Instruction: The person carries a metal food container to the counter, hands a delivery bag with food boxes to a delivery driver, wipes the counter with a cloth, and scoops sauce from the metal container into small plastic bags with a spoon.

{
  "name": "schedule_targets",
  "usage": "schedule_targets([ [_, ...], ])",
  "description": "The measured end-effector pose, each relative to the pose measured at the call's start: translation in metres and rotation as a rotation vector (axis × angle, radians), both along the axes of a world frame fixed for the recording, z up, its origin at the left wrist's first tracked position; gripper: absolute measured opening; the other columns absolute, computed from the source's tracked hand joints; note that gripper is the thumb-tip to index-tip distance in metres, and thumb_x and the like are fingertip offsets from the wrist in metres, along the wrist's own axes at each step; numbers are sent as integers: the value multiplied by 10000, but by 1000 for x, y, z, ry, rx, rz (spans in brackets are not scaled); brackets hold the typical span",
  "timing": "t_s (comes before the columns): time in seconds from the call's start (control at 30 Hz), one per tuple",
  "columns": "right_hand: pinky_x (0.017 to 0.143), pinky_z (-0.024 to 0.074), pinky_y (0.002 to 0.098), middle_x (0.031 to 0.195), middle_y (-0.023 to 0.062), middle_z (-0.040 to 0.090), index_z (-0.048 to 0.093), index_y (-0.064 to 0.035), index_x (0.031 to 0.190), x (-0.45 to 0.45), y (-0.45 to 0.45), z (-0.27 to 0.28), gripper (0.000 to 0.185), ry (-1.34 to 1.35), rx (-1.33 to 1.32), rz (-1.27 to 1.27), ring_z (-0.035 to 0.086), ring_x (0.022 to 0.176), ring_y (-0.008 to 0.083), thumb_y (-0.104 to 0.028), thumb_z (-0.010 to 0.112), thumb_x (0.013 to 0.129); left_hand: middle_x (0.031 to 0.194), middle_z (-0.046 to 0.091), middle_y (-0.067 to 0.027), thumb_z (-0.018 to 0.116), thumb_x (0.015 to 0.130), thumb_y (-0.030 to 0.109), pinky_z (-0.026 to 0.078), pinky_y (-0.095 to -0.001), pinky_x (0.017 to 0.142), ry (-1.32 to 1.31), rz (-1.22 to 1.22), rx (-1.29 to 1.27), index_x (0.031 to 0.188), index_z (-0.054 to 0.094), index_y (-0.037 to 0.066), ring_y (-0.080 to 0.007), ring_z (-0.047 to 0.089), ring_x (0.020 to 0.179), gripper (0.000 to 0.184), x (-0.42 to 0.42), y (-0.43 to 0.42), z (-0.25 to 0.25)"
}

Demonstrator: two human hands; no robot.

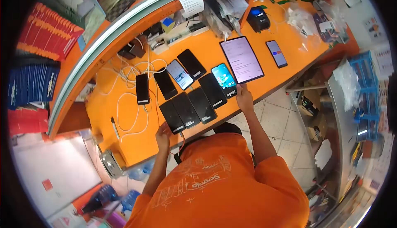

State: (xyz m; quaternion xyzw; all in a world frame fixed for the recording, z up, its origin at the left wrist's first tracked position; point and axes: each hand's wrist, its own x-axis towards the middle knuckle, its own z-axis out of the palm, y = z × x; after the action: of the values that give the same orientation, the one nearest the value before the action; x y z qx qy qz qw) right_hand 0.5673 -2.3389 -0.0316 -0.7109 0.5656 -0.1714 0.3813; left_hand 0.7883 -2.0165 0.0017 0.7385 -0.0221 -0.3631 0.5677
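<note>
My left hand point(163, 136) is at the table's front edge, fingers apart, beside the lower corner of a black phone point(171, 115) with a cable at its bottom end. My right hand point(245, 98) also lies at the front edge, fingers apart, near the tablet's lower corner and a phone with a lit teal screen point(223, 76). Whether its fingertips touch either is unclear. Between my hands, several dark-screened phones lie side by side, among them one black phone point(202, 105). The tablet point(242, 58) shows a pale lit page.
Behind the front row lie more phones, one with a lit screen point(180, 74). White cables point(128, 73) tangle at the left. A phone point(276, 54) and a black device point(258, 19) are at the right. A shelf unit point(331, 133) stands beyond the orange table point(124, 149).
</note>
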Motion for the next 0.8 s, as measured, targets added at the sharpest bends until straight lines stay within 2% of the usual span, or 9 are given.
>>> schedule_targets([
  [0.13, 737, 476, 514, 832, 246, 660, 527, 11, 1037, -21, -18, -8, 413, 5, 73, -16, 630, 844, 455, -388, 430, 1005, 1179, 610, -184, 358, 955, 57, 504, -360, 912, 9, 18, 64, 1318, 483, -46, -271, 612, 1055, 398, -15, -21, 3],
  [0.17, 692, 467, 518, 805, 227, 663, 523, 14, 1030, -29, -24, -19, 403, -35, 52, -32, 631, 817, 449, -380, 442, 1004, 1171, 628, -146, 348, 914, -41, 512, -324, 884, 2, 40, 99, 1300, 524, -17, -218, 625, 1036, 425, -22, -29, 5],
  [0.33, 618, 475, 483, 743, 159, 660, 532, -14, 1039, -57, -54, 2, 354, -116, 293, -59, 646, 723, 363, -359, 465, 1000, 1167, 631, -132, 370, 868, -105, 518, -337, 868, 85, 132, -25, 1260, 549, -7, -225, 627, 1042, 442, -41, -50, -11],
  [0.4, 560, 479, 423, 654, 129, 615, 546, -17, 1062, -59, -67, -3, 321, 229, -296, 27, 614, 593, 304, -326, 502, 991, 1176, 631, -115, 357, 849, -128, 508, -360, 888, 86, 66, -18, 1257, 555, 9, -225, 624, 1055, 474, -41, -49, -22],
  [0.43, 560, 479, 423, 654, 129, 615, 546, -17, 1062, -42, -70, 18, 321, 211, -297, 57, 614, 593, 304, -326, 502, 991, 1176, 631, -115, 357, 849, -128, 508, -360, 888, 72, 98, -17, 1257, 555, 9, -225, 624, 1055, 474, -36, -52, -21],
  [0.53, 675, 507, 442, 777, 165, 653, 569, -41, 1083, -6, -82, 53, 242, 223, -137, 70, 633, 714, 370, -243, 563, 950, 1203, 628, -118, 365, 822, -136, 508, -355, 885, -37, 80, -40, 1266, 549, 2, -229, 623, 1066, 500, -14, -63, -20],
  [0.6, 802, 498, 442, 923, 192, 653, 579, -31, 1093, 34, -93, 31, 258, -80, -363, 376, 624, 875, 380, -178, 629, 888, 1220, 633, -101, 412, 861, -74, 493, -333, 869, -457, 103, 130, 1271, 563, 24, -240, 630, 1028, 447, 12, -78, -32],
  [0.63, 835, 477, 448, 989, 187, 639, 579, -39, 1099, 62, -93, 29, 298, -117, -403, 456, 597, 944, 381, -188, 655, 852, 1220, 633, -101, 412, 861, -74, 493, -333, 869, -466, 116, 130, 1271, 563, 24, -240, 630, 1028, 447, 24, -88, -34],
  [0.8, 931, 418, 489, 1148, 179, 573, 563, -26, 1143, 174, -69, 16, 392, 16, -402, 606, 527, 1086, 373, -233, 673, 829, 1104, 643, -263, 428, 761, -111, 517, -388, 786, -849, -9, 362, 1268, 536, -18, -375, 654, 977, 527, 80, -139, -45],
])
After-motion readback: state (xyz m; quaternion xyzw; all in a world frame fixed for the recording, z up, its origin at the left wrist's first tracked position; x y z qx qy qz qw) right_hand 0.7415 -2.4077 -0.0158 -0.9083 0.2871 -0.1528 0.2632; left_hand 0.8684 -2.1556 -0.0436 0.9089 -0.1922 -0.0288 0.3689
